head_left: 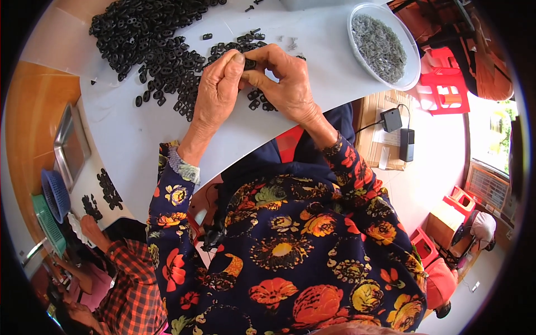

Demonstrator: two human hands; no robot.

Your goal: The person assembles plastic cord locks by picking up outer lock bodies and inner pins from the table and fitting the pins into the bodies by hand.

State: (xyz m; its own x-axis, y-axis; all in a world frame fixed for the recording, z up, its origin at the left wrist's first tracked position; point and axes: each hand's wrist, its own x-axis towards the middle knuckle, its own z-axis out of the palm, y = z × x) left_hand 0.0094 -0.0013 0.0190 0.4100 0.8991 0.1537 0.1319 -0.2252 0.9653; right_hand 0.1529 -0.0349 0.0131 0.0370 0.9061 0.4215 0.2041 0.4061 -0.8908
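Above the white table my two hands meet with their fingertips together. A small black plastic piece shows between them, partly covered by the fingers. My left hand pinches with thumb and forefinger at its left side. On the other side my right hand closes thumb and curled fingers on the same piece. Many loose black plastic pieces, oval with holes, lie beneath and around the hands. They thicken into a large heap at the far left. A few tiny translucent pieces lie just beyond my right hand.
A round translucent tub of small translucent parts stands at the right table edge. Below it sits a cardboard box with black adapters. Co-workers sit at lower left and lower right. Red plastic stools stand at right.
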